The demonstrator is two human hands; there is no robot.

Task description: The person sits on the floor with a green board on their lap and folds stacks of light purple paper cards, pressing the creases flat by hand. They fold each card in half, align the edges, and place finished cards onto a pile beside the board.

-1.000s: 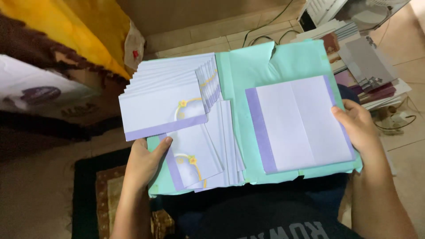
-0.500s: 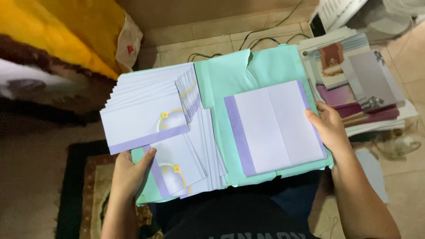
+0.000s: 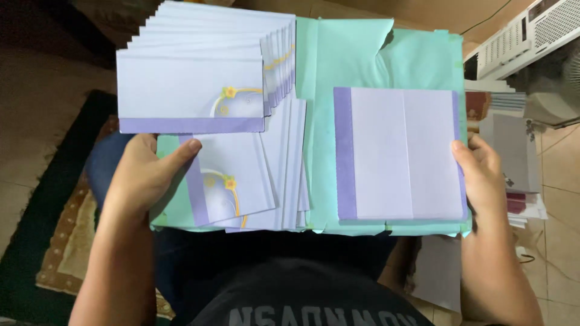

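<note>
A mint-green folder (image 3: 362, 54) lies open across my lap. On its left half sit two fanned stacks of lavender cards with a yellow flower motif: an upper stack (image 3: 193, 84) and a lower stack (image 3: 241, 181). A folded lavender card with a purple stripe (image 3: 399, 154) rests on the right half. My left hand (image 3: 148, 175) grips the folder's left edge, thumb on the lower stack. My right hand (image 3: 480, 172) holds the right edge, thumb on the folded card.
A dark rug with a patterned border (image 3: 54, 241) covers the floor at left. At right stand a white slatted appliance (image 3: 525, 36) and a pile of books and papers (image 3: 519, 175). A loose sheet (image 3: 438, 271) lies by my right forearm.
The view has closed in and shifted, so the folder fills more of the frame. Both hands keep the same grip on the folder's edges; the cards have not moved on it.
</note>
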